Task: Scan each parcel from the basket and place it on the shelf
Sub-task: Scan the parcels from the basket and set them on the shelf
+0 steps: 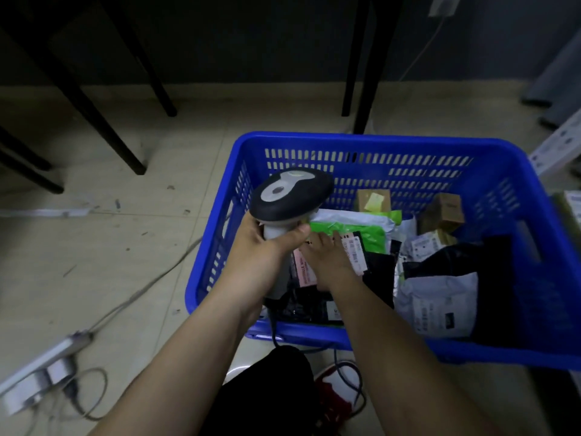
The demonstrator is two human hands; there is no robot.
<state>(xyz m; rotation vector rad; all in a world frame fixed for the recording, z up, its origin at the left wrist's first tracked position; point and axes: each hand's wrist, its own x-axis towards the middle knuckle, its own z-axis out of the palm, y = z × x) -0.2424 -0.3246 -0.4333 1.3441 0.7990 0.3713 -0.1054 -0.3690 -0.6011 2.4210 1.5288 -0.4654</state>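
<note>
Nearest, a dark trouser knee [264, 391] fills the bottom edge, with a red object [333, 391] and loose cables beside it on the tiled floor [110, 247]. Just beyond, two bare forearms reach forward over the near rim of the blue basket [518, 354]. The left hand [261, 247] grips the pale handle of a barcode scanner [290, 191], fingers and thumb curled round it, its dark head tipped up over the basket's left side. The right hand [330, 258] lies lower, inside the basket, fingers fairly straight and together, resting on a black mailer bag [377, 272] next to its white label [353, 250]; whether the thumb hooks under an edge I cannot tell.

Parcels fill the basket: a green-and-white bag [355, 228] just past the fingertips, a grey-white bag [440, 303] to the right, small brown boxes [446, 212] along the far wall. Soft poly mailers like these are probably light, floppy and slick, so pinching an edge or corner near the label should keep it flat for scanning; the boxes look stiff and easy to take by the sides.

Farther off stand dark table legs [103, 121], and a pale shelf upright [556, 146] shows at the right edge.
</note>
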